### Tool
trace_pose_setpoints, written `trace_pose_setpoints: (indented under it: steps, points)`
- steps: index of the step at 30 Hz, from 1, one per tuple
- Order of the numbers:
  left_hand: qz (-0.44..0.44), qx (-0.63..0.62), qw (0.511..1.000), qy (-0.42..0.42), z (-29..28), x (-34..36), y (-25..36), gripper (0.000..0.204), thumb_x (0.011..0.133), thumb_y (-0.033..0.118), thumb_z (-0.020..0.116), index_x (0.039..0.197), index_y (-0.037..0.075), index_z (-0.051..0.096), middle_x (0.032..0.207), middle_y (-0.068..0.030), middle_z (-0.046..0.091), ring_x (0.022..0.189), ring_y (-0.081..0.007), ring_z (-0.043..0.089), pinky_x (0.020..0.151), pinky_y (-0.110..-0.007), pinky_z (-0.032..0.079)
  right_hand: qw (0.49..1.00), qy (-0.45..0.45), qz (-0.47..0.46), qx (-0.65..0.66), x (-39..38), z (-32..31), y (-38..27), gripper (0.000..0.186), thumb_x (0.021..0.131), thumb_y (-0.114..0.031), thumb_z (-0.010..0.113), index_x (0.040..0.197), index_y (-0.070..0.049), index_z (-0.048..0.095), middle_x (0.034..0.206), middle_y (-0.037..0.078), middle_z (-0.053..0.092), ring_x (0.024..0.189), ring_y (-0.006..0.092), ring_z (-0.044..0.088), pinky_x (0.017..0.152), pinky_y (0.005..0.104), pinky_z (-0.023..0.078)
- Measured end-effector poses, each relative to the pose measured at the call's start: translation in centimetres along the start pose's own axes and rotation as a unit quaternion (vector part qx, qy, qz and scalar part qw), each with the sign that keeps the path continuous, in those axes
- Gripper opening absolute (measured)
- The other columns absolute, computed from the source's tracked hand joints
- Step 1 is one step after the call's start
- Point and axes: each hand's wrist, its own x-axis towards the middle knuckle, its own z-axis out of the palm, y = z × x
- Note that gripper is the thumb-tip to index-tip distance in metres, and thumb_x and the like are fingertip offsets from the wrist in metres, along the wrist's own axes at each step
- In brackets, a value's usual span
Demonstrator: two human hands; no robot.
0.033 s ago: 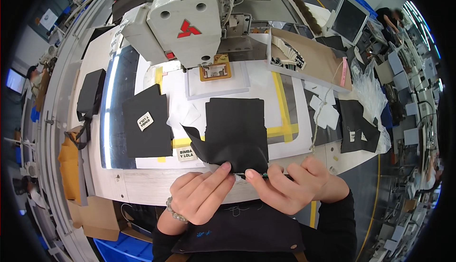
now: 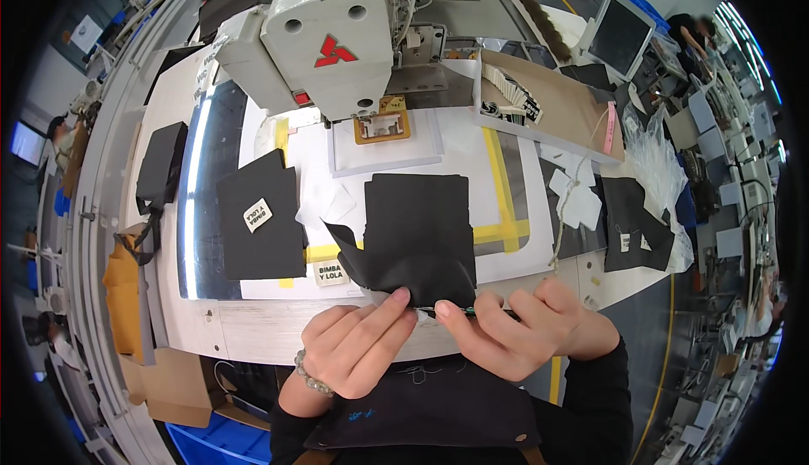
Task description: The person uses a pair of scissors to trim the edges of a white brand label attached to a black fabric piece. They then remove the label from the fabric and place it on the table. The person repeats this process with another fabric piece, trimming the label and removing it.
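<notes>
A black leather-like panel (image 2: 419, 220) lies over the white work surface in front of me, its left corner curling up. My left hand (image 2: 362, 343), with a beaded bracelet at the wrist, pinches the panel's near edge. Right beside it, the thumb and fingers of my right hand (image 2: 522, 330) are closed on the same edge. A thin dark item with a hint of green shows under the right fingers; its kind is hidden. Left of the panel, a cream label (image 2: 258, 215) rests on another black piece (image 2: 253, 250). A second cream label (image 2: 331, 274) sits by the curled corner.
A white sewing machine head (image 2: 329, 35) stands beyond the panel, with a brass-coloured clamp frame (image 2: 382, 127) below it. An open cardboard tray (image 2: 556, 123) of labels is at the far right. A black box (image 2: 162, 161) sits left; a screen (image 2: 621, 35) stands far right.
</notes>
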Motion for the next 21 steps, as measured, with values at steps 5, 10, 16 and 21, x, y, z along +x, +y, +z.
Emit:
trace_pose_setpoints:
  steps: [5, 10, 16, 21]
  points:
    - [-0.004, -0.001, 1.0, 0.006, 0.1, -0.1, -0.1, 0.02, 0.066, 0.007, 0.066, 0.083, -0.001, 0.069, 0.091, -0.0153, 0.069, 0.06, -0.0124, 0.06, 0.049, -0.021, 0.039, 1.0, 0.002, -0.009, 0.008, -0.4, 0.1, 0.1, 0.026, 0.073, -0.011, 0.058, 0.096, -0.014, 0.07, 0.063, -0.005, 0.04, 0.05, 0.0071, 0.029, 0.052, 0.0251, 0.018]
    - [-0.008, -0.004, 1.0, -0.006, 0.0, -0.3, -0.3, 0.023, 0.063, 0.007, 0.066, 0.085, -0.001, 0.069, 0.086, -0.0121, 0.068, 0.061, -0.0128, 0.06, 0.049, -0.021, 0.039, 0.976, -0.013, 0.146, 0.163, -1.0, 0.2, 1.0, 0.023, 0.074, -0.016, 0.071, 0.097, -0.011, 0.07, 0.063, -0.005, 0.041, 0.052, 0.006, 0.034, 0.05, 0.0247, 0.021]
    - [0.007, -0.022, 1.0, -0.015, 0.7, -0.2, -0.4, 0.025, 0.065, 0.007, 0.065, 0.089, 0.0, 0.069, 0.083, -0.0103, 0.067, 0.062, -0.0135, 0.061, 0.05, -0.022, 0.041, 0.629, -0.166, 0.42, 0.633, 1.2, 3.3, 2.9, 0.031, 0.076, -0.022, 0.077, 0.096, 0.0, 0.066, 0.066, -0.002, 0.048, 0.058, 0.0061, 0.042, 0.054, 0.0223, 0.032]
    - [0.008, -0.012, 1.0, -0.015, 1.1, -0.3, -0.6, 0.024, 0.066, 0.005, 0.066, 0.089, -0.001, 0.069, 0.08, -0.0091, 0.066, 0.062, -0.0145, 0.061, 0.05, -0.023, 0.043, 0.642, -0.256, 0.39, 0.609, 2.1, 4.2, 2.2, 0.022, 0.08, -0.021, 0.074, 0.081, -0.001, 0.063, 0.062, 0.002, 0.054, 0.058, 0.0071, 0.045, 0.052, 0.0253, 0.034]
